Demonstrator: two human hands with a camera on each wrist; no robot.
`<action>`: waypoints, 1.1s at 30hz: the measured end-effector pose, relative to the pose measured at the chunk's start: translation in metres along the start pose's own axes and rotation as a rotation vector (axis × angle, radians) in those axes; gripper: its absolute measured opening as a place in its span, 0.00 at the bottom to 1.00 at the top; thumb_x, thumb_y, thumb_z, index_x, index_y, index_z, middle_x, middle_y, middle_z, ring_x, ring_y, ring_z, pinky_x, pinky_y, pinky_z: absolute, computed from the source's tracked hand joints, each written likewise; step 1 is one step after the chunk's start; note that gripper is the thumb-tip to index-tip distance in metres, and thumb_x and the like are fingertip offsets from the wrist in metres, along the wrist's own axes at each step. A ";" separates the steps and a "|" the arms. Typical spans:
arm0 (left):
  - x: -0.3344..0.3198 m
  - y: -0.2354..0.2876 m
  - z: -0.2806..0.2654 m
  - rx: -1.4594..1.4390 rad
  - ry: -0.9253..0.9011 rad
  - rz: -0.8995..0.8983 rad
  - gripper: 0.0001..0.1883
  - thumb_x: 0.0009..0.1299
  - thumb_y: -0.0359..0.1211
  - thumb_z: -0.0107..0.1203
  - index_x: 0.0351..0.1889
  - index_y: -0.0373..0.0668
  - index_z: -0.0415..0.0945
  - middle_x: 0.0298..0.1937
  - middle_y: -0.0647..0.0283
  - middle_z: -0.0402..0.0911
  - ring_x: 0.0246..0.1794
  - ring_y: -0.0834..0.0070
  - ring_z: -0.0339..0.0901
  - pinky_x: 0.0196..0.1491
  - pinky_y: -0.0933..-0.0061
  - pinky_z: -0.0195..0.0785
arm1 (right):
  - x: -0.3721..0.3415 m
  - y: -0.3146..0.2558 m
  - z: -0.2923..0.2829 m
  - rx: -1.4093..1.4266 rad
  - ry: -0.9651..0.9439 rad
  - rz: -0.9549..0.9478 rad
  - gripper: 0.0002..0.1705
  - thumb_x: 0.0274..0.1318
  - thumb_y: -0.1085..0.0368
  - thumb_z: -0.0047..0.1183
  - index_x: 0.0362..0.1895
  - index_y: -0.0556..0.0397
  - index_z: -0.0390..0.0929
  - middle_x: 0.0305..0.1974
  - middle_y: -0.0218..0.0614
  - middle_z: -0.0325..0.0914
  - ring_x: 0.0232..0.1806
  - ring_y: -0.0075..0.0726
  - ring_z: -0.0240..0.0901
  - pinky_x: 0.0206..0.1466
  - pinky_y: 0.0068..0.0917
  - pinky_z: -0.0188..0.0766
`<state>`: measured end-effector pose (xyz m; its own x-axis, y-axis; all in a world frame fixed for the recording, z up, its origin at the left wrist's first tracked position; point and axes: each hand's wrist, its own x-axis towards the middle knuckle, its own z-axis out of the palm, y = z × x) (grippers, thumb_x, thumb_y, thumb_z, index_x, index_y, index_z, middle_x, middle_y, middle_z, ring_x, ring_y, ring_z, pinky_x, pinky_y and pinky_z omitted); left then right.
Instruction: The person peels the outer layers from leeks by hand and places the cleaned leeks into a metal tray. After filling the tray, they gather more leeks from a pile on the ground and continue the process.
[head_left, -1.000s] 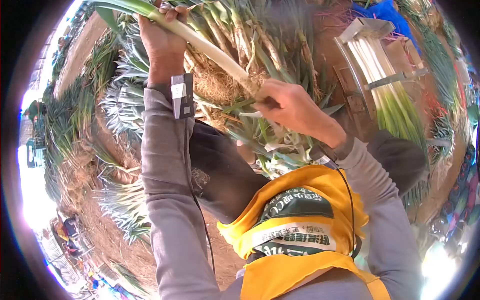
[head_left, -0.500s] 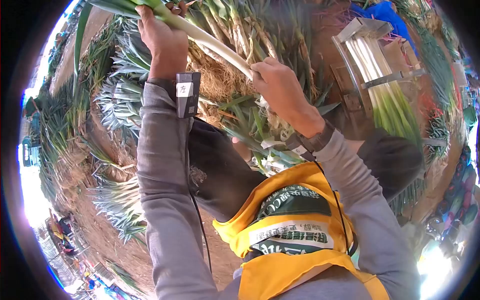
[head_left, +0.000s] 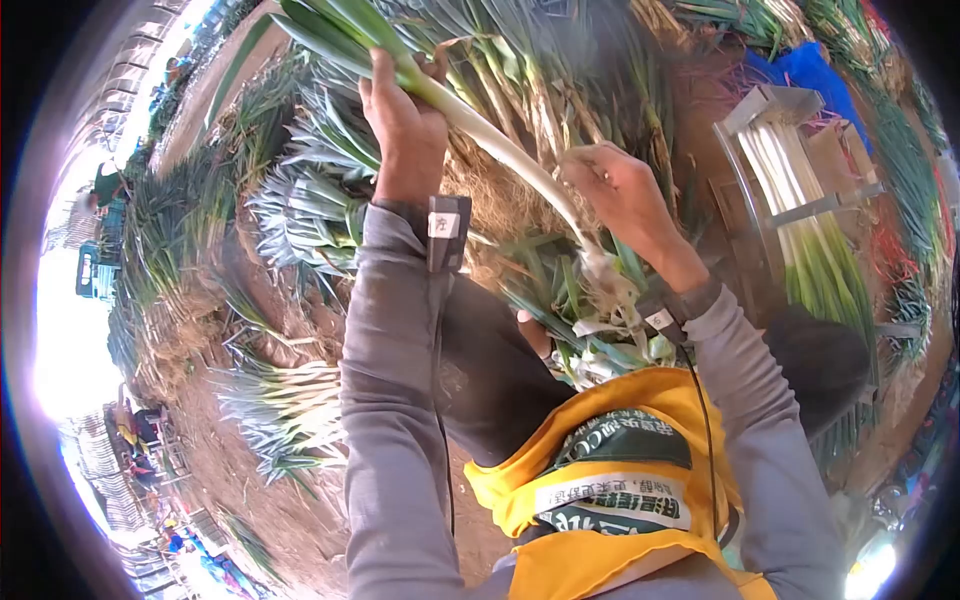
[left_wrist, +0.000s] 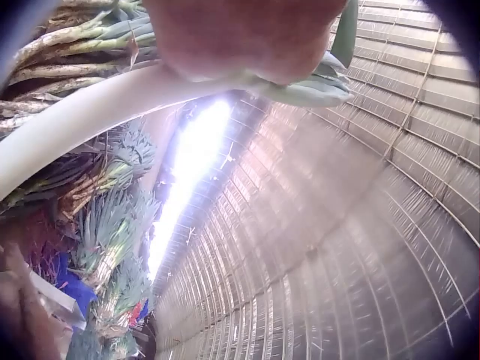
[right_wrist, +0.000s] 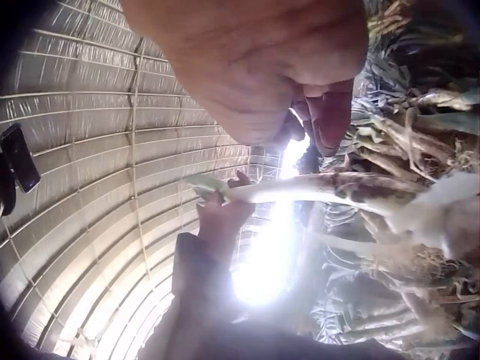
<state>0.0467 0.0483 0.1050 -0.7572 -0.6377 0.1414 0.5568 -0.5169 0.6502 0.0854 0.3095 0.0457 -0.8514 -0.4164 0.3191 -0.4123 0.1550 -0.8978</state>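
Note:
In the head view my left hand [head_left: 405, 125] grips a long leek [head_left: 512, 155] where its white shank turns green. The leaves point up and left; the shank slants down to the right. Pale torn skins [head_left: 608, 275] hang about its root end. My right hand [head_left: 628, 195], fingers curled, is right beside the lower shank. In the right wrist view a gap shows between this hand's curled fingers and the leek [right_wrist: 315, 187]. The left wrist view has the left hand [left_wrist: 247, 37] wrapped over the white shank.
Untrimmed leeks [head_left: 535, 95] with roots lie in a heap beyond the hands. A metal rack [head_left: 775, 105] at right holds trimmed leeks [head_left: 820, 250], near a blue sheet [head_left: 815, 75]. Leaf scraps [head_left: 625, 350] lie before the yellow apron [head_left: 560, 400]. More leeks [head_left: 285, 400] spread at left.
My right hand has come off the leek's root end and is now beside the shank. Loosened skins now hang at that end. The left hand keeps its grip; the view has shifted.

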 end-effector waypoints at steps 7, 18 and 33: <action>-0.018 -0.008 0.022 -0.103 -0.126 -0.095 0.15 0.79 0.38 0.53 0.55 0.43 0.61 0.45 0.54 0.73 0.42 0.62 0.76 0.57 0.43 0.76 | 0.056 -0.053 -0.010 -0.143 -0.218 0.068 0.14 0.65 0.63 0.58 0.49 0.59 0.84 0.43 0.46 0.84 0.42 0.50 0.82 0.47 0.36 0.75; -0.057 -0.013 0.042 -0.201 -0.469 -0.498 0.20 0.84 0.41 0.43 0.71 0.49 0.60 0.54 0.52 0.74 0.54 0.63 0.75 0.58 0.53 0.71 | 0.091 -0.050 0.004 -0.419 0.116 -0.413 0.22 0.58 0.61 0.66 0.54 0.59 0.80 0.49 0.48 0.81 0.50 0.47 0.81 0.51 0.36 0.76; -0.071 -0.040 0.056 -0.082 -0.456 -0.355 0.19 0.81 0.45 0.49 0.57 0.39 0.71 0.50 0.57 0.81 0.51 0.66 0.80 0.57 0.61 0.76 | 0.090 -0.066 -0.035 0.356 -0.202 -0.041 0.21 0.60 0.58 0.69 0.47 0.59 0.76 0.41 0.34 0.78 0.45 0.28 0.75 0.49 0.24 0.74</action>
<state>0.0592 0.1460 0.1109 -0.9626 -0.1166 0.2446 0.2533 -0.7080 0.6592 0.0245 0.2931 0.1445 -0.7411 -0.5889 0.3225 -0.2766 -0.1699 -0.9458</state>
